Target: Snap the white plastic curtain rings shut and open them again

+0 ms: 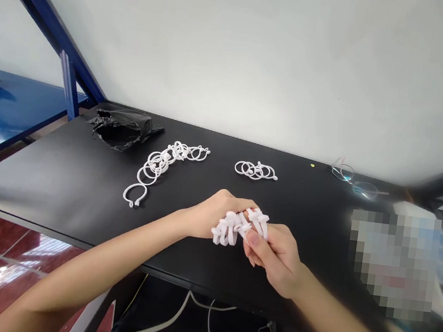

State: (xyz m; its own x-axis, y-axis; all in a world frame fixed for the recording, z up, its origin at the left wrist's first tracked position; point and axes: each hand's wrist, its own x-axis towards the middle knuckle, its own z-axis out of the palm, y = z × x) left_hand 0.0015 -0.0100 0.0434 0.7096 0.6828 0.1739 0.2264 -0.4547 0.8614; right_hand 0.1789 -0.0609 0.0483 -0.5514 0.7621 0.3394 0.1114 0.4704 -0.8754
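Over the front part of the black table, my left hand [211, 213] is closed around a bunch of white plastic curtain rings [226, 228]. My right hand [278, 256] meets it, thumb and fingers pinching rings at the right side of the same bunch. Parts of the held rings are hidden behind the fingers. Beyond my left wrist, a long overlapping row of white rings [159, 161] lies on the table, with a single open ring [124, 193] at its near end. A smaller cluster of rings [253, 178] lies past my hands.
A crumpled black plastic bag [146, 124] lies at the table's back left. Eyeglasses [364, 190] rest at the back right, near a blurred-out item [391, 262]. White cables [161, 328] hang below the front edge of the black table [63, 168]. A pale wall [259, 57] rises behind.
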